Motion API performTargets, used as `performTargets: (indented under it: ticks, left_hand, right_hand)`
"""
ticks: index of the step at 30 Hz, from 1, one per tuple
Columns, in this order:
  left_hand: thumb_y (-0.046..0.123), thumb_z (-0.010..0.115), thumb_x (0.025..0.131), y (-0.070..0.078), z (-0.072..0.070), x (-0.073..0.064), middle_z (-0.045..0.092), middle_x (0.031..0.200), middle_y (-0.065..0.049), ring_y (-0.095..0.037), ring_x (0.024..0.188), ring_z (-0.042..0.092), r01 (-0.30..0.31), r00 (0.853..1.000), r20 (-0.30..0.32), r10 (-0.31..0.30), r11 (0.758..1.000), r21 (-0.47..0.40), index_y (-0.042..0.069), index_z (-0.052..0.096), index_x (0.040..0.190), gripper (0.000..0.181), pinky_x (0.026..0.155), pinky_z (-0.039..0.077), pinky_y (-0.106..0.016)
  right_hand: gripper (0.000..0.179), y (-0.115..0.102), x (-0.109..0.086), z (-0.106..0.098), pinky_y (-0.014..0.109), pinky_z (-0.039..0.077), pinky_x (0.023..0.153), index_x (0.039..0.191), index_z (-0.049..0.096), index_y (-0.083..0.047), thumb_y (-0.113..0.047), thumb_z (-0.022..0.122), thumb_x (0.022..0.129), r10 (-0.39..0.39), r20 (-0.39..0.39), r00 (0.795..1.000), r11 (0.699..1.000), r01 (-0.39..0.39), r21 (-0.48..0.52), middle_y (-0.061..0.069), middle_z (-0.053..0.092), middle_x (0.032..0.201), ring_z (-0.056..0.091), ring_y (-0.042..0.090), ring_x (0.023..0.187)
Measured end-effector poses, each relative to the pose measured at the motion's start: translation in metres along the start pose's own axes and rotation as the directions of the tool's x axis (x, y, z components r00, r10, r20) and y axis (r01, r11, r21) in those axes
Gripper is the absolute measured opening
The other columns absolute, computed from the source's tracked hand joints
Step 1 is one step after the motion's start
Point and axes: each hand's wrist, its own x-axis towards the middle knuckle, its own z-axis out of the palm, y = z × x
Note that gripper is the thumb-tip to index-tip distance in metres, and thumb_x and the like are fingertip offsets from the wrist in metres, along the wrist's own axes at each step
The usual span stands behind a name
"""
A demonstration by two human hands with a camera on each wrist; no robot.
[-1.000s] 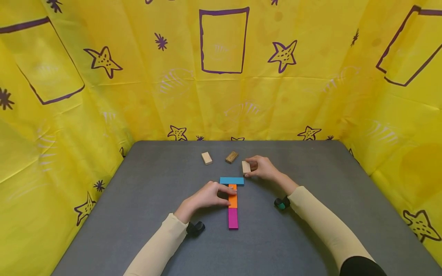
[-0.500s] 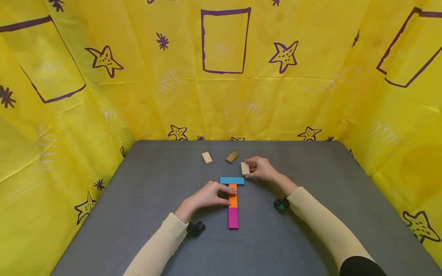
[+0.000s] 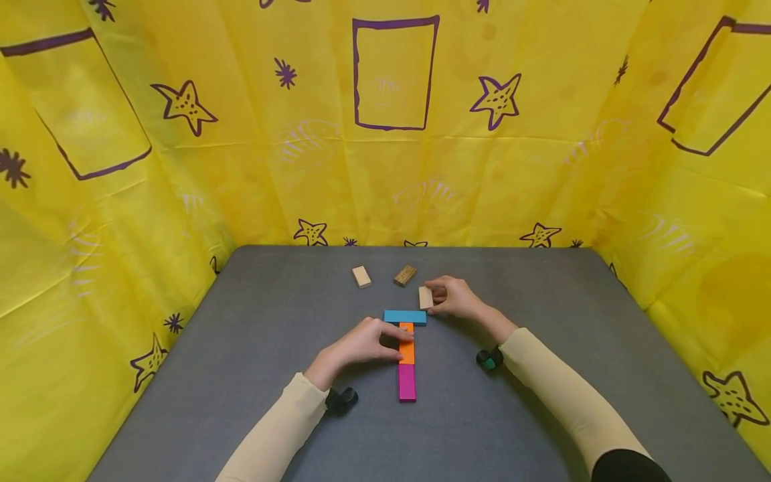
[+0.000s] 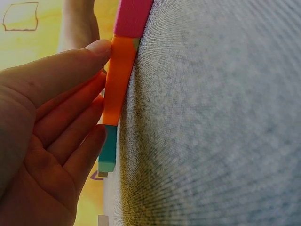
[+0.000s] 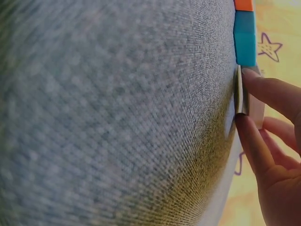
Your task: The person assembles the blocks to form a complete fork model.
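Note:
In the head view, my left hand (image 3: 365,341) rests its thumb and fingertips on an orange wooden block (image 4: 120,80). A magenta block (image 3: 407,383) meets its near end. A blue block (image 3: 405,317) lies crosswise at its far end, so the three form a T. My right hand (image 3: 458,298) pinches a pale wooden block (image 3: 425,298) by its two ends, thumb at the near one. That block stands just behind the right end of the blue block. From the right wrist view, the thumb and a finger bracket the same pale block (image 5: 245,96), close to the blue block (image 5: 245,40).
Behind the T lie a second pale block (image 3: 361,276) and a brown wooden block (image 3: 405,275). The grey tabletop (image 3: 512,428) is bounded at the back and sides by a yellow curtain (image 3: 385,181) with purple drawings.
My right hand has slid the pale block slightly left and nearer, toward the blue block. The left hand and the other blocks have stayed in place.

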Motion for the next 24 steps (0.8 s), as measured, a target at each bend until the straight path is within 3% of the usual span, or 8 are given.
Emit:
performTargets:
  ticks: [11,24]
  left_hand:
    - [0.031,0.073,0.083,0.0004,-0.0003,0.0001,0.063,0.118,0.022,-0.002,0.118,0.053,0.01,1.0,0.005,-0.01,1.0,-0.005,0.028,0.065,0.124,0.041,0.103,0.042,-0.033]
    - [0.03,0.072,0.084,0.0005,-0.0009,0.0002,0.063,0.118,0.021,-0.002,0.118,0.054,-0.002,1.0,0.005,0.002,1.0,-0.005,0.026,0.065,0.124,0.041,0.103,0.043,-0.033]
  right_hand:
    - [0.062,0.0017,-0.0016,0.0014,0.036,0.054,0.085,0.128,0.058,-0.002,-0.017,0.082,0.074,-0.024,0.007,1.0,0.997,0.024,-0.067,0.017,0.058,0.119,0.061,0.028,0.106]
    - [0.065,0.0071,-0.0019,-0.0018,0.04,0.051,0.092,0.132,0.056,-0.006,-0.021,0.082,0.074,0.022,0.057,0.998,1.0,-0.022,-0.012,0.014,0.058,0.127,0.058,0.027,0.112]
